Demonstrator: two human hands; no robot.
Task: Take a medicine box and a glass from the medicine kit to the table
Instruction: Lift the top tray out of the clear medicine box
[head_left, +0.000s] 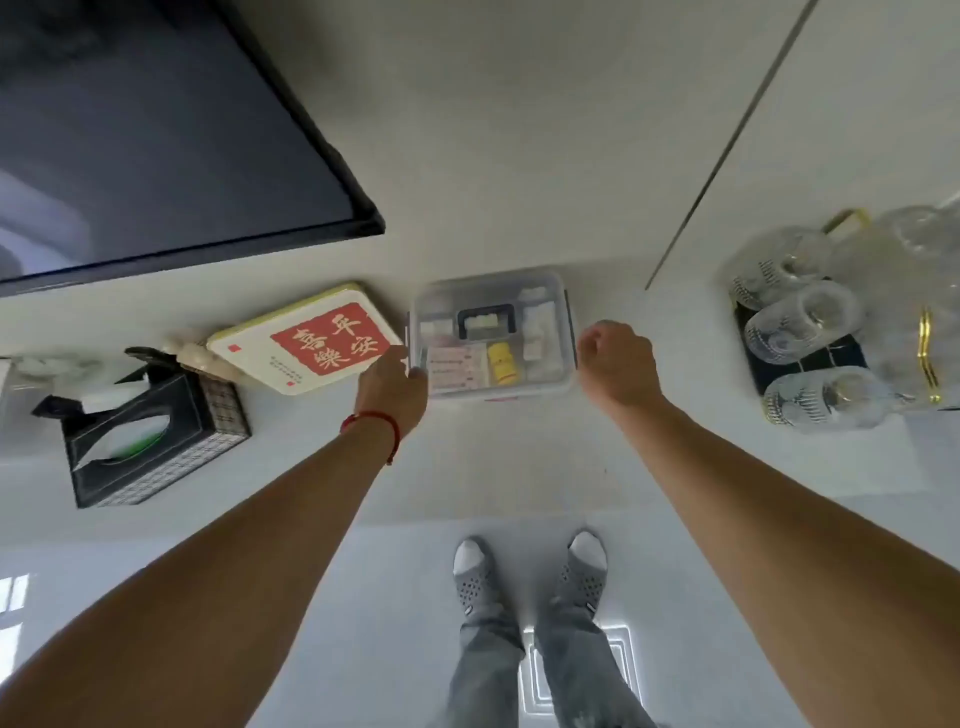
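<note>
A clear plastic medicine kit (550, 291) with a dark handle stands shut on the white counter, with medicine boxes and a yellow bottle (503, 361) visible through the lid. My left hand (392, 387) touches the kit's left front corner, fingers curled at the edge. My right hand (615, 364) hovers just right of the kit, fingers loosely curled, holding nothing. Clear glasses (802, 322) lie on a dark tray (831, 358) at the far right.
A white tin with a red label (306, 338) lies left of the kit. A black tissue box (150, 431) stands further left. A dark screen (156, 130) hangs above. The counter's front edge runs just below my wrists; my feet stand on the pale floor.
</note>
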